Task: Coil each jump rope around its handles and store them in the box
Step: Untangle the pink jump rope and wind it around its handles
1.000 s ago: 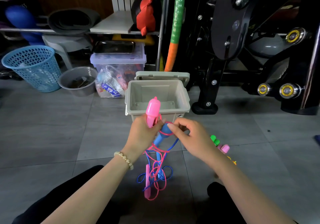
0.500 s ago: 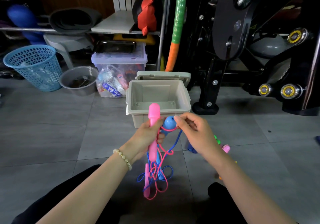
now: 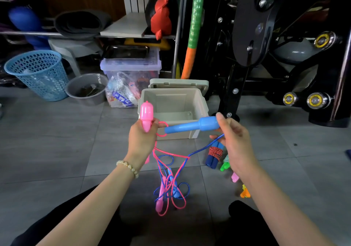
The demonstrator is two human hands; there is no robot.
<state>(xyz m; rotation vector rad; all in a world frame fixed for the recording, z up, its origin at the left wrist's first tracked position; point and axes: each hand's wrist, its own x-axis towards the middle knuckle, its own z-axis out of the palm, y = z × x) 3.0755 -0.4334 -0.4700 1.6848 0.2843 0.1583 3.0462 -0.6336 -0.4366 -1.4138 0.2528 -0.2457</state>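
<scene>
I see left hand clamped round pink handle, held upright. Pink and blue ropes hang tangled between the hands, down to the floor. Box sits open on the floor behind. Blue handle lies level, its thick end pinched by right hand. Wound ropes on the floor beside that wrist.

No text can be read with certainty. White marks are seen on the rim of the grey basin and fine print on the yellow-ringed caps, but both are too blurred to be made out.
</scene>
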